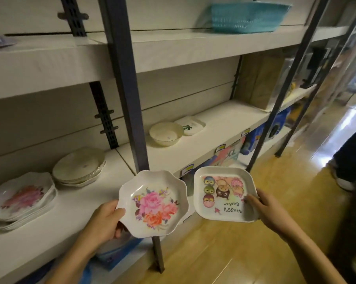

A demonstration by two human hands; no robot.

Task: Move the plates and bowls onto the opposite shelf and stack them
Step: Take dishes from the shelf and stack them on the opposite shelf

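My left hand [105, 220] grips a scalloped white plate with pink and orange roses [154, 203] by its left rim. My right hand [265, 208] holds a square white plate printed with owls and "Happy Easter" [224, 193] by its right edge. Both plates hang in the air just in front of the white shelf [80, 203]. On that shelf stand a stack of rose-printed plates [21, 199] at the far left, a stack of round cream plates [78, 167], a cream bowl [165, 133] and a small square white dish [191, 125].
A dark metal upright [130, 99] of the rack stands right behind the rose plate. A teal basket [244, 16] sits on an upper shelf. Boxes fill the shelf's right end. A person's legs [349, 160] stand on the wooden floor at the right.
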